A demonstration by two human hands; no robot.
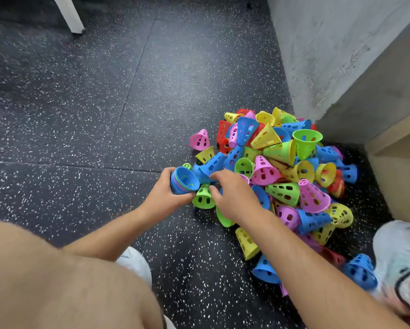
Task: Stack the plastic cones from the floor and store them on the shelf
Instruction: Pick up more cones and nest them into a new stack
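Black speckled rubber floor [80,138] runs under a crouching person, a bare knee nearest at the left and a white shoe [134,262] just beyond it, the other shoe [398,252] near right among stray cones. Further out, the left grip [162,193] is wrapped round a short stack [184,180] of nested cones, blue on the inside. The stack is tilted, its long axis running roughly left to right, with the open mouth facing right and upward toward the pile [282,167] and the tips buried in the palm. Just beside it the right grip [232,198] reaches into the near-left edge of the pile, fingers curled over a blue cone [212,163] that lies on its side above a green cone [202,198]. Whether those fingers have closed on it I cannot tell. The step looks like picking the next cone to nest. It would go best taken by its rim, turned tip-first toward the stack's mouth, lined up on the same axis and pushed in straight, so the holed walls do not snag. The pile, mixed pink, yellow, green, red and blue cones pointing every way, lies against a grey wall [329,55] at far right, beside a pale wooden ledge [393,136] that may be the shelf. Most of the job is not yet done.
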